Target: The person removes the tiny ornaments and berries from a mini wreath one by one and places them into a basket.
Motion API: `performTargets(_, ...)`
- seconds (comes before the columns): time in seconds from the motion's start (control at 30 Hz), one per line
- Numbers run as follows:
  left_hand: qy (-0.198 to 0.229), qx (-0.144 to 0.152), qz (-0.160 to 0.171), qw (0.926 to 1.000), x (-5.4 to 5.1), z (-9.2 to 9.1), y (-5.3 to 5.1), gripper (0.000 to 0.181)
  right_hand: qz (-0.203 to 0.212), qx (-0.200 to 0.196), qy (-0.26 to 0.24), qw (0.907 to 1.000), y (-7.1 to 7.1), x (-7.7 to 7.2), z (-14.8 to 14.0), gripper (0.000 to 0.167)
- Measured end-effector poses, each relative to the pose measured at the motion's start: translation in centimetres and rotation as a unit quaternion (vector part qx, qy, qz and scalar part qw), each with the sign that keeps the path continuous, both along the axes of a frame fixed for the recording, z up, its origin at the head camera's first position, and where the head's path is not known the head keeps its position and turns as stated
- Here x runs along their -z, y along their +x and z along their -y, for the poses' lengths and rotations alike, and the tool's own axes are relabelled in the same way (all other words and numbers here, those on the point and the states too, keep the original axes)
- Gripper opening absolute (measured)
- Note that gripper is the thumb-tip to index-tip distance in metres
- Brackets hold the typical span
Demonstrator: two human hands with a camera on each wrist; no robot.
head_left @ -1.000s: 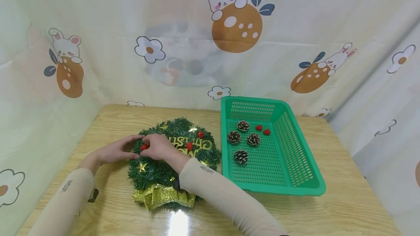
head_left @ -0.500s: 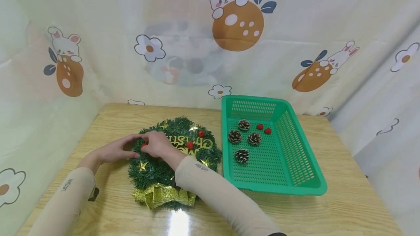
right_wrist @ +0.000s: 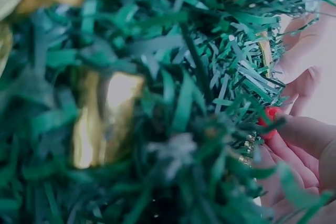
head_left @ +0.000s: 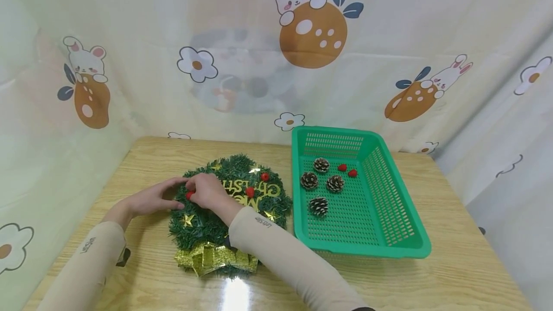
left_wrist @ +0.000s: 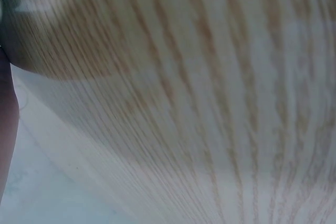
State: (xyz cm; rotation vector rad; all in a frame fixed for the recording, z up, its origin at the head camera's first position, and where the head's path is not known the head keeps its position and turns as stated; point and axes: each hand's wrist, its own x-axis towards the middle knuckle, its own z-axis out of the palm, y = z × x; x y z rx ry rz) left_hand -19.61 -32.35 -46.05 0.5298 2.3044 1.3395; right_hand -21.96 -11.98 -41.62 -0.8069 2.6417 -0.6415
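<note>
We see the right hand [head_left: 209, 192] pinching a red berry [right_wrist: 269, 121] between thumb and fingers at the left side of the wreath [head_left: 216, 224], while the left hand [head_left: 151, 198] grips its outer left edge, fingers and thumb bent around the greenery. Compared with half a second ago, we now see more of that berry below the right fingertips, and both hands keep nearly the same places. Beside the wreath on the table [head_left: 410, 282], the green basket [head_left: 363, 252] holds the same four pine cones [head_left: 334, 184] and two loose berries [head_left: 352, 173].
</note>
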Motion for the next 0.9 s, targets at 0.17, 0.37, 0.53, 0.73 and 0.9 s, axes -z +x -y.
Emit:
performTargets(0.17, 0.000, -0.007, 0.008, 0.9999, 0.17, 0.07, -0.01, 0.073, -0.021, -0.006, 0.008, 0.9997, 0.21, -0.19, -0.04, 0.029)
performTargets(0.37, -0.002, -0.003, 0.004, 1.0000, 0.16, 0.16, -0.02, 0.073, -0.039, -0.021, 0.040, 0.9982, 0.31, -0.28, 0.11, 0.032)
performTargets(0.53, -0.004, -0.002, 0.010, 0.9999, 0.13, 0.10, 0.05, 0.073, -0.052, -0.027, 0.053, 0.9969, 0.36, 0.02, 0.15, 0.033)
performTargets(0.73, -0.013, -0.005, 0.003, 0.9999, 0.10, 0.03, 0.09, 0.074, -0.045, -0.013, 0.030, 0.9984, 0.37, 0.02, 0.02, 0.030)
performTargets(0.9, -0.009, -0.012, 0.008, 0.9999, 0.35, 0.23, -0.03, 0.074, -0.031, -0.006, 0.012, 0.9994, 0.13, -0.34, -0.07, 0.027)
